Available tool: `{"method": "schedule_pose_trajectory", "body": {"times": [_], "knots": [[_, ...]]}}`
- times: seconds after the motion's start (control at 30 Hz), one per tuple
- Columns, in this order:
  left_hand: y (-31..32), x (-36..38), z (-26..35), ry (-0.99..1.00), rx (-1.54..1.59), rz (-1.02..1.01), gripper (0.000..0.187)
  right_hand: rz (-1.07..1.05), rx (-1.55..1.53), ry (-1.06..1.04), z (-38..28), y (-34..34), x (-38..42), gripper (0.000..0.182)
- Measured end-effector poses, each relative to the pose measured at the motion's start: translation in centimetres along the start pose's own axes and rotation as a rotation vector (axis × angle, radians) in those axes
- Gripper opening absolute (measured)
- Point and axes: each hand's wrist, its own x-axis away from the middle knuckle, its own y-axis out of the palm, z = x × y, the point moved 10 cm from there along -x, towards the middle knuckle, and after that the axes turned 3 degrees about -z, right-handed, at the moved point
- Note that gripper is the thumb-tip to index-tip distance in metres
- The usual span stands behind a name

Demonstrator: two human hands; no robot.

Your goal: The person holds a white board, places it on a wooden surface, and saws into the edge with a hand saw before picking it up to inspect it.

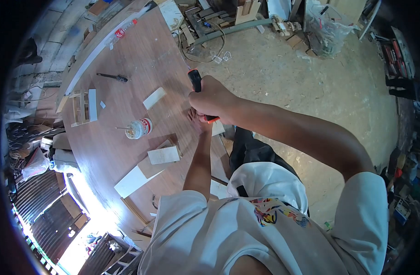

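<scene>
My right hand is closed around the black-and-orange handle of a tool at the table's edge. The tool's working end is hidden, so its kind cannot be made out. Just below it, my left hand lies with its fingers stretched out on the tabletop, partly covered by the right hand and the handle. A pale wood piece shows beside my left wrist, at the edge. Nearby on the table are a pale wood strip and a jar with a stick in its mouth.
Pale boards and a larger white panel lie on the wooden table. Farther off are a dark-handled tool, a small wooden frame and a plastic bottle. Scrap wood and a plastic bag stand on the floor.
</scene>
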Motion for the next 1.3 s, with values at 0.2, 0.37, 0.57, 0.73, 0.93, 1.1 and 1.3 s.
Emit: {"method": "schedule_pose_trajectory", "body": {"times": [0.2,0.37,0.57,0.73,0.93,1.1,1.3], "knots": [[3.9,2.0,-3.4,-0.122,-0.191,-0.177,0.039,-0.049,-0.034,-0.032,0.5,0.1,2.5,0.007],[7.2,1.9,-5.6,-0.211,-0.346,-0.313,0.039,0.254,0.297,-0.189,9.2,-1.1,-7.8,0.043],[0.1,-0.2,0.8,-0.049,-0.127,-0.135,0.04,0.061,0.151,0.026,7.0,-1.0,-7.6,0.021],[0.1,0.4,0.0,-0.043,-0.022,-0.044,0.036,0.014,-0.008,-0.005,1.5,-0.4,-1.1,0.004],[3.4,0.8,-2.1,-0.124,-0.22,-0.298,0.031,0.013,-0.003,0.016,1.1,-1.0,2.6,0.005],[-0.1,-0.4,1.6,0.055,-0.17,-0.135,0.04,0.346,0.299,-0.379,9.3,-2.6,-7.8,0.009],[0.9,-0.5,0.7,-0.029,-0.161,-0.223,0.038,0.113,0.152,-0.017,9.1,-1.7,-9.1,0.004]]}}
